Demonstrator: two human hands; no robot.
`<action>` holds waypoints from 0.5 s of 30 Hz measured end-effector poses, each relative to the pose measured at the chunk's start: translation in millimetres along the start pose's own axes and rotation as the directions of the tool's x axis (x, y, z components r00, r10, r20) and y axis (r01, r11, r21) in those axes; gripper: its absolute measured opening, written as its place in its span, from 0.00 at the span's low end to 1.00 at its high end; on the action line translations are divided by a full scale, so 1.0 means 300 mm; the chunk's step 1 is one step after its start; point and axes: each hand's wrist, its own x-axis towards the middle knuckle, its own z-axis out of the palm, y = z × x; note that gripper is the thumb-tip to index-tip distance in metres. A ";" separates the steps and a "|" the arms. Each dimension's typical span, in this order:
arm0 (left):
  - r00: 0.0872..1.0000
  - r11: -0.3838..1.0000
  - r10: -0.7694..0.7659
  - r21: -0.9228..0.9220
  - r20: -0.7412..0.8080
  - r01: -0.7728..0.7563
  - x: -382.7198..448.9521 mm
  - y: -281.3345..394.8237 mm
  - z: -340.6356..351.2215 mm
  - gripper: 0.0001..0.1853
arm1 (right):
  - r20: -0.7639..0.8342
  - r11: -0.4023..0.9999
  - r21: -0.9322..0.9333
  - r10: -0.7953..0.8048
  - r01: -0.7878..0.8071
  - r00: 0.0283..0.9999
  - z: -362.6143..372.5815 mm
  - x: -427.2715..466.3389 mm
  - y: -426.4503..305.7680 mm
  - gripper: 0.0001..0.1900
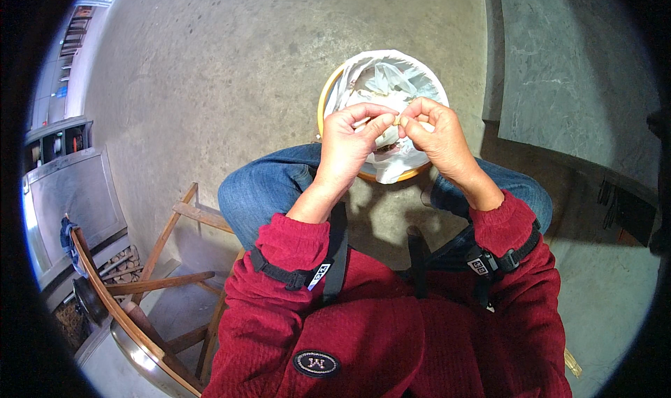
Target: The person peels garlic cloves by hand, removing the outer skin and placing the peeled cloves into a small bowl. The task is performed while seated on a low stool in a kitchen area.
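Observation:
My left hand (pixel 356 135) and my right hand (pixel 436 133) meet above a round yellow bucket (pixel 323 100). Between their fingertips is a small yellowish piece (pixel 397 120), pinched from both sides; it is too small to identify. A white plastic bag (pixel 390 173) lines the bucket and folds over its rim. Inside the bag lie crumpled translucent plastic and some dark bits, partly hidden by my hands.
The bucket stands on a concrete floor (pixel 236 73) between my knees. At the right is a grey stone-like slab (pixel 571 83). A wooden chair frame (pixel 152 251) stands at the lower left, near a metal pan (pixel 139 353) and stacked firewood (pixel 126 267).

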 end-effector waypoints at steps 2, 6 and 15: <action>1.000 1.000 -0.022 0.014 0.009 0.022 0.001 0.001 0.003 0.08 | -0.012 1.000 -0.001 -0.005 0.005 1.000 0.000 0.000 0.001 0.04; 0.999 0.997 -0.023 -0.079 0.048 0.027 -0.006 0.001 0.012 0.09 | -0.024 1.000 0.004 -0.002 0.002 1.000 -0.004 0.002 -0.001 0.05; 0.997 0.988 -0.049 -0.143 0.060 0.057 -0.003 -0.003 0.007 0.11 | -0.011 1.000 0.009 -0.027 0.027 1.000 0.004 -0.001 -0.004 0.04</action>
